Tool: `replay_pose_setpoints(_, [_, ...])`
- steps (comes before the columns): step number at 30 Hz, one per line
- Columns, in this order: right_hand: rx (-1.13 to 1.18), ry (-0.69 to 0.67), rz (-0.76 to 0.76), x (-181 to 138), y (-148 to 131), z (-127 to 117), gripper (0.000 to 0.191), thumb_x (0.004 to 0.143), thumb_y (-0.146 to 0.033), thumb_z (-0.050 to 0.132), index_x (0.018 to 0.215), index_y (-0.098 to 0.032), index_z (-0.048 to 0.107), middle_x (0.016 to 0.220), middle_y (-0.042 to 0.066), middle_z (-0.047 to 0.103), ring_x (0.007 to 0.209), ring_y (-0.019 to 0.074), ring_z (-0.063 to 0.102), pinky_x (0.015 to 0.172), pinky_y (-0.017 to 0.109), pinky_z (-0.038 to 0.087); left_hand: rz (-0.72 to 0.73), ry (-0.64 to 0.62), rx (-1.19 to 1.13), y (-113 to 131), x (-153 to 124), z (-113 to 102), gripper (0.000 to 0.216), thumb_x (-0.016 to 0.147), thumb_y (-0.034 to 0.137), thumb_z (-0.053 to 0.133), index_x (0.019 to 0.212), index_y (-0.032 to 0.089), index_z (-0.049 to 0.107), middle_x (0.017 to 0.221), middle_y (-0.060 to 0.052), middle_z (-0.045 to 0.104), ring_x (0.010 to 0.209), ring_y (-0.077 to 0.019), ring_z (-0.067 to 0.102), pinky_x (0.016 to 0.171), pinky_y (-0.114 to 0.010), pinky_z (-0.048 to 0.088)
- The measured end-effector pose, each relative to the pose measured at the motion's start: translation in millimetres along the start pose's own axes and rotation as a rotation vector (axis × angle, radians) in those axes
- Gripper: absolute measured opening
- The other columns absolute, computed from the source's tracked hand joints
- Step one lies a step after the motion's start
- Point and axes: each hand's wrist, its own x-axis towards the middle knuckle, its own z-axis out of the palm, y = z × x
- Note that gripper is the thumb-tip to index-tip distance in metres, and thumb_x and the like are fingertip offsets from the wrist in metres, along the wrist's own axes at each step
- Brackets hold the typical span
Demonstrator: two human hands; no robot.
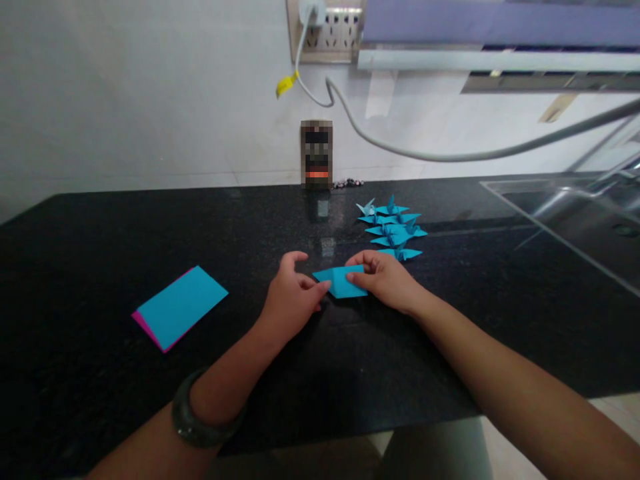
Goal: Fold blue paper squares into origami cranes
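A partly folded piece of blue paper (339, 281) lies on the black stone counter (100, 240) in front of me. My left hand (291, 298) pinches its left corner, with thumb and fingers closed on the paper's edge. My right hand (385, 278) grips the right side, its fingers curled over the top fold. Just behind my right hand sit several finished blue paper cranes (393, 229) in a loose row.
A stack of blue sheets with a pink one underneath (179, 307) lies at the left. A small blurred object (317, 153) leans against the back wall. A grey cable (400, 150) hangs from a wall socket (327, 30). A sink (585, 220) is at the right.
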Motion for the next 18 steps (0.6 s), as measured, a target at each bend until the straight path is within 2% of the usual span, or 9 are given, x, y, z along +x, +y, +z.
replay_pose_setpoints(1, [-0.103,0.01,-0.023,1,3,0,0.016,0.068,-0.024,0.06,0.082,-0.017,0.056,0.062,-0.002,0.054,0.052,0.0098,0.047,0.047,0.021,0.035,0.095,0.044,0.155,0,-1,-1,0.061,0.069,0.027,0.067,0.121,0.016,0.037,0.067,0.002,0.059,0.058,-0.0162,0.06,0.057,-0.03,0.049])
replay_pose_setpoints(3, [-0.268,0.028,-0.083,3,8,0,0.017,0.068,-0.02,0.058,0.085,-0.017,0.057,0.065,-0.002,0.055,0.056,0.0106,0.049,0.049,0.021,0.035,0.299,0.048,0.458,-1,-3,-3,0.045,0.07,0.025,0.066,0.111,0.016,0.051,0.08,-0.003,0.06,0.075,-0.0196,0.06,0.069,-0.035,0.049])
replay_pose_setpoints(5, [-0.378,0.055,-0.145,3,11,0,0.02,0.068,-0.018,0.057,0.089,-0.018,0.057,0.068,-0.002,0.056,0.057,0.0107,0.049,0.051,0.021,0.035,0.472,-0.095,0.677,0,-6,-3,0.015,0.075,0.021,0.062,0.088,0.015,0.063,0.091,-0.007,0.059,0.09,-0.0226,0.057,0.079,-0.038,0.047])
replay_pose_setpoints(6, [-0.418,0.068,-0.167,3,11,0,0.02,0.069,-0.017,0.057,0.089,-0.018,0.056,0.068,-0.002,0.055,0.057,0.0105,0.048,0.052,0.021,0.035,0.523,-0.186,0.736,0,-7,-2,0.009,0.078,0.02,0.058,0.083,0.015,0.064,0.094,-0.008,0.059,0.093,-0.0227,0.056,0.083,-0.038,0.046])
replay_pose_setpoints(9, [-0.501,0.074,-0.196,1,8,0,0.013,0.07,-0.017,0.056,0.083,-0.017,0.056,0.063,-0.003,0.052,0.055,0.0098,0.046,0.051,0.021,0.033,0.556,-0.37,0.829,0,-11,0,0.017,0.085,0.019,0.049,0.089,0.013,0.064,0.101,-0.01,0.061,0.095,-0.0217,0.056,0.087,-0.037,0.046])
replay_pose_setpoints(12, [-0.536,0.012,-0.212,0,4,-3,0.008,0.073,-0.019,0.055,0.079,-0.016,0.059,0.06,-0.003,0.05,0.053,0.0092,0.044,0.051,0.021,0.032,0.577,-0.419,0.882,-4,-12,1,0.021,0.087,0.019,0.045,0.099,0.013,0.061,0.104,-0.01,0.061,0.096,-0.0213,0.057,0.088,-0.036,0.046])
replay_pose_setpoints(15, [-0.537,-0.139,-0.244,-3,-1,-11,0.019,0.074,-0.013,0.049,0.087,-0.016,0.062,0.061,-0.003,0.052,0.053,0.0094,0.045,0.052,0.021,0.034,0.621,-0.449,0.909,-8,-12,0,0.024,0.088,0.021,0.043,0.104,0.012,0.059,0.11,-0.011,0.059,0.098,-0.0217,0.056,0.09,-0.037,0.045])
replay_pose_setpoints(18, [-0.559,-0.274,-0.356,-7,-7,-21,0.038,0.065,-0.001,0.046,0.096,-0.016,0.062,0.077,0.0,0.056,0.064,0.0109,0.05,0.06,0.022,0.039,0.649,-0.478,0.957,-9,-12,-3,0.026,0.088,0.022,0.043,0.107,0.012,0.057,0.114,-0.012,0.057,0.101,-0.0235,0.056,0.091,-0.04,0.044])
